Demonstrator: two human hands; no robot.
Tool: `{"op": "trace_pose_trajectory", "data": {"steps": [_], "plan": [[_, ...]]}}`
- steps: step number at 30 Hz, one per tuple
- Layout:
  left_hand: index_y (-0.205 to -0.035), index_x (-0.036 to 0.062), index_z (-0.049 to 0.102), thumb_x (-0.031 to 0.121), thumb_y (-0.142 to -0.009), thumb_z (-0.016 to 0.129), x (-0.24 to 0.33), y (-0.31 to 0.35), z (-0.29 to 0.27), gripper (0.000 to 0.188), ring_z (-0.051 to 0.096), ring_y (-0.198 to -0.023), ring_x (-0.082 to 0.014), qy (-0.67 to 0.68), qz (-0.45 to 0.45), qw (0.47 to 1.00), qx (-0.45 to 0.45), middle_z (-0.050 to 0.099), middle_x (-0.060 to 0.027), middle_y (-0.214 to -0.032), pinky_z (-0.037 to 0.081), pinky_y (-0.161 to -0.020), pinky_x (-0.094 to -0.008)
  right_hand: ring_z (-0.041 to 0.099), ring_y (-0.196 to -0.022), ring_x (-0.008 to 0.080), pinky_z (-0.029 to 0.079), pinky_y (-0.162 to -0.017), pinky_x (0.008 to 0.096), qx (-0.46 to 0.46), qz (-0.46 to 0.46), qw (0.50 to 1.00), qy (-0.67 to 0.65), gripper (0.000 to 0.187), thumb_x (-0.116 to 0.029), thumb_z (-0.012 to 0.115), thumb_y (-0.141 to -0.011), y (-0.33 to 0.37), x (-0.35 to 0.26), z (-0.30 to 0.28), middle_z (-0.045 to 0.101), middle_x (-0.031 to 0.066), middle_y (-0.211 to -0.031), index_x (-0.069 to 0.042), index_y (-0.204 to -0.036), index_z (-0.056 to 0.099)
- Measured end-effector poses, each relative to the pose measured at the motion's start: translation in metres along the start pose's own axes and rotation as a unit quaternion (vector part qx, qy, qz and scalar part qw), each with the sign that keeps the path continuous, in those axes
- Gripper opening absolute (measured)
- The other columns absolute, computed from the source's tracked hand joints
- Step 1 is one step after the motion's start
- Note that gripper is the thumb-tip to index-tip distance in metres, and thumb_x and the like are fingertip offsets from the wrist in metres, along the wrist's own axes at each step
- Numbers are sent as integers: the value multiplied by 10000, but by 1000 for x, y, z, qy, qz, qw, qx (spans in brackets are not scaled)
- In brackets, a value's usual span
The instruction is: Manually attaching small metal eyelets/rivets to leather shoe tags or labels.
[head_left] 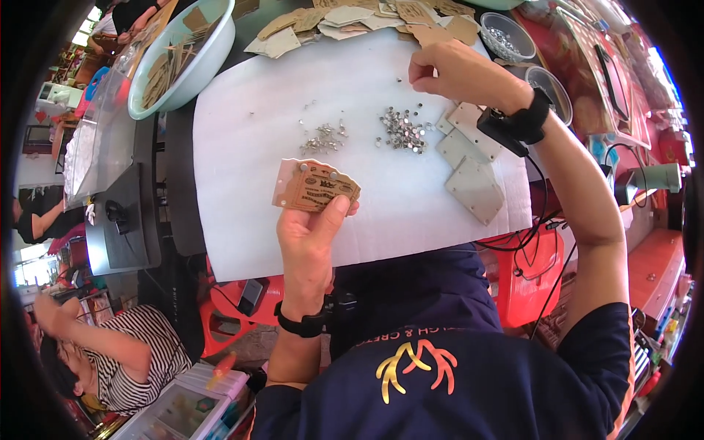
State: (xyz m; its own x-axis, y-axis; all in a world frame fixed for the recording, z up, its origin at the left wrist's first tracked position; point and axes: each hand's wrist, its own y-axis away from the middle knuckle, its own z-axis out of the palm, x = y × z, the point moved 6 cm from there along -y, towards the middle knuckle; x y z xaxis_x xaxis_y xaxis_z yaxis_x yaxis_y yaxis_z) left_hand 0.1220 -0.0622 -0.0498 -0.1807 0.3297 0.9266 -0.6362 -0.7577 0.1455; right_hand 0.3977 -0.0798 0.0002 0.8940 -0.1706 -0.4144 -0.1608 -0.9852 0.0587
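My left hand (314,233) pinches a brown printed card (326,189) between thumb and fingers. The card has a wavy top edge and two round metal pieces near it. Over the far right part of a white sheet (249,169), my right hand (458,73) is curled with its fingers drawn together; what they hold, if anything, is hidden. Below it lies a pile of small round metal pieces (405,132). Left of that sits a second pile of small silver metal pieces (323,139). Pale cards with small holes (475,189) overlap at the sheet's right side.
Many brown and pale cards (352,16) lie along the far edge. A pale green basin (220,55) with brown pieces stands far left. Clear tubs (507,37) of metal bits are far right. A person in a striped shirt (143,345) is at left. Cables (539,213) hang at right.
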Motion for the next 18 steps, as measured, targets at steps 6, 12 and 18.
{"op": "trace_pose_trajectory", "data": {"steps": [6,12,18], "plan": [[-1219,22,549,18,-910,609,1,-6,11,315,608,-954,-145,-2,-6,1000,-13,631,-55,-1061,493,-834,-350,623,-658,282,482,-627,371,21,-75,997,-15,102,-123,612,-791,15,8,13,645,105,-690,-44,-789,677],[-1251,37,534,29,-909,621,1,-8,17,354,608,-955,-141,3,-5,1000,-15,624,-47,-1071,495,-831,-348,628,-751,289,489,-681,377,23,-85,993,78,81,-112,619,-819,24,-4,20,653,97,-825,-33,-829,635],[-1271,43,519,18,-905,615,1,-9,19,379,605,-954,-142,-7,-1,1000,-14,615,-42,-1078,492,-830,-345,618,-703,314,478,-637,422,121,-110,982,91,79,-102,583,-798,30,-5,14,626,121,-722,-45,-748,605]]}}
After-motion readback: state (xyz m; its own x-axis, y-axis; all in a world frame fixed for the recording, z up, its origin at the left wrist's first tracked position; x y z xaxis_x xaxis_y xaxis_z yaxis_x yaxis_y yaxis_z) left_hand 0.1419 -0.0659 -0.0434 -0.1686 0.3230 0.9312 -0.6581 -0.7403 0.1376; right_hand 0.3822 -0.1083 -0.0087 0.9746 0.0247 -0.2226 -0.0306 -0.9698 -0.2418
